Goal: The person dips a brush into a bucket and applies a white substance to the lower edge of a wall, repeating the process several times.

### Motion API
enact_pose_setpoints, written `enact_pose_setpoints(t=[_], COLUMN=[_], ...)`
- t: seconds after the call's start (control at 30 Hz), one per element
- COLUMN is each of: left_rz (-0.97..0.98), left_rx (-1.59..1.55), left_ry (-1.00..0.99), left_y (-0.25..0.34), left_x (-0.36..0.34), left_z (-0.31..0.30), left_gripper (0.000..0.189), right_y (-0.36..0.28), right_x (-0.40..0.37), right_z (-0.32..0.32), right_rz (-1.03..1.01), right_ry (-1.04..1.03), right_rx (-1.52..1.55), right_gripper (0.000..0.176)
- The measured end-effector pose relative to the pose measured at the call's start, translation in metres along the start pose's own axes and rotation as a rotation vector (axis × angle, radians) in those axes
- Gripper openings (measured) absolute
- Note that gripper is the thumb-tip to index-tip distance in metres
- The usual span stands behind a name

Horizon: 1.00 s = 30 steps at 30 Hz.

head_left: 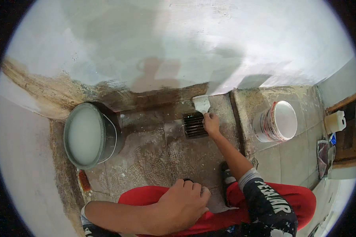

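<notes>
My right hand [212,125] reaches forward, its fingers closed round the handle of a wide flat paintbrush [202,104] coated in white. The brush head is at the foot of the wall [186,47], just above a dark floor grate [195,126]. My left hand [186,201] is over my red trousers near the knee, its fingers curled. Its palm side is hidden, so whatever it holds, if anything, cannot be seen. To the left stands a dark bucket [110,138] full of whitish liquid [85,136], its wire handle lowered to one side.
A white tub [279,122] stands on a raised tiled ledge [296,158] at right. Beyond it are a yellowish jug [334,121] and a cloth [323,156]. An orange-bristled brush [84,181] lies below the bucket. White spots mark the floor tiles [138,158].
</notes>
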<state>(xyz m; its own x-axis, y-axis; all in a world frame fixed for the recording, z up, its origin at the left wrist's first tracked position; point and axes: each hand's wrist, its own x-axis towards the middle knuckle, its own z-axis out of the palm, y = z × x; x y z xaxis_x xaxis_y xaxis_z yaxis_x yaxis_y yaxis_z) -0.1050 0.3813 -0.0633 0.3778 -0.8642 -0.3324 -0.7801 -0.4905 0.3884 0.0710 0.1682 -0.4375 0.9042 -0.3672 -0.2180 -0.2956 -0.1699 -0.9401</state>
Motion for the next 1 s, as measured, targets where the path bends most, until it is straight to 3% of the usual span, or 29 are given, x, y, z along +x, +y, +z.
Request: enact_pose_setpoints(t=[0.17,0.37,0.9,1.0], left_rz=[0.007,-0.003,0.011,0.006], left_rx=[-0.028,-0.029,-0.009,-0.014], left_ry=[0.009,0.008,0.080,0.073], left_y=[0.001,0.002,-0.003,-0.003], left_x=[0.001,0.001,0.004,0.004], left_z=[0.000,0.000,-0.001,0.000], left_gripper=[0.047,0.043,0.038,0.038], right_y=[-0.041,-0.027,-0.053,-0.064], right_x=[-0.017,-0.002,-0.001,-0.003], right_z=[-0.007,-0.004,-0.006,-0.009], right_rz=[0.014,0.075,0.086,-0.081], right_ry=[-0.009,-0.060,0.023,0.081], right_rx=[-0.075,0.124,0.035,-0.002], right_gripper=[0.027,0.026,0.029,0.029])
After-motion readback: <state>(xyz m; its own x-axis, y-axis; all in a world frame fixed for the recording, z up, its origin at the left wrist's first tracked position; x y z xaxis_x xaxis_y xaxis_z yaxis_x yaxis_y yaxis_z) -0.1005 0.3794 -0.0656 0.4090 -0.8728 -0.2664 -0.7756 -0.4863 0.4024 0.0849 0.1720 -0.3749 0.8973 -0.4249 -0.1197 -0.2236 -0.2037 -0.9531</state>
